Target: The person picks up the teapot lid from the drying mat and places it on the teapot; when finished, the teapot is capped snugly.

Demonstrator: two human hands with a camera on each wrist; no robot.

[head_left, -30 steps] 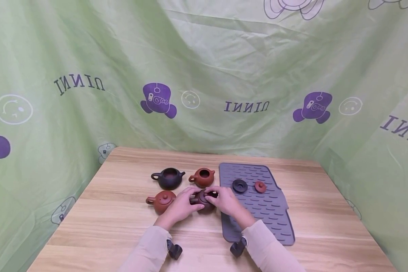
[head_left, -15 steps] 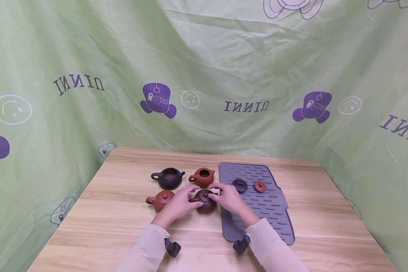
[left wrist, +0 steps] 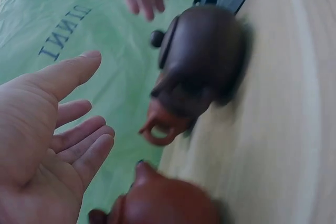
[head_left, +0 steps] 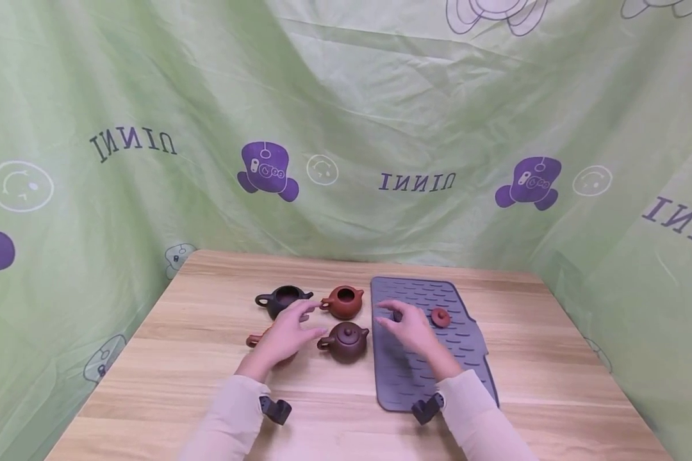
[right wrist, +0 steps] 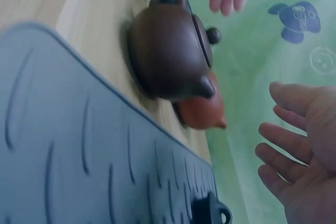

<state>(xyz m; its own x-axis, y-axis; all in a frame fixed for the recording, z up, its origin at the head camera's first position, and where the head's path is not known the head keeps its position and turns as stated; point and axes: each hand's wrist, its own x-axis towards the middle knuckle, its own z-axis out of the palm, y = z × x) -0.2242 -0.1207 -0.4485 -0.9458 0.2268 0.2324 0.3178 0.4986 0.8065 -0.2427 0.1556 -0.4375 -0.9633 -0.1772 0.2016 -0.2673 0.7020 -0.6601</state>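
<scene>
A dark brown teapot [head_left: 348, 341] with its lid on stands upright between my hands, and neither hand touches it. My left hand [head_left: 284, 334] hovers left of it with relaxed, spread fingers, hiding most of a red-brown teapot [head_left: 255, 340]. Over the grey mat my right hand [head_left: 411, 325] hangs with fingers loosely bent and nothing in them. It covers most of a black lid [head_left: 397, 315]. Farther back, a black teapot [head_left: 272, 302] and an orange-red teapot [head_left: 346, 307] stand without lids. The left wrist view shows the brown teapot [left wrist: 207, 45] beyond my fingers.
The grey ridged mat [head_left: 389, 384] lies on the wooden table [head_left: 553, 358], right of the teapots. On it rests a small red lid [head_left: 441, 317]. A green printed curtain [head_left: 346, 218] hangs behind and at both sides of the table.
Both hands have let go of the brown teapot and its lid and moved apart, the left leftward, the right rightward over the mat. The teapot stays in place with its lid on.
</scene>
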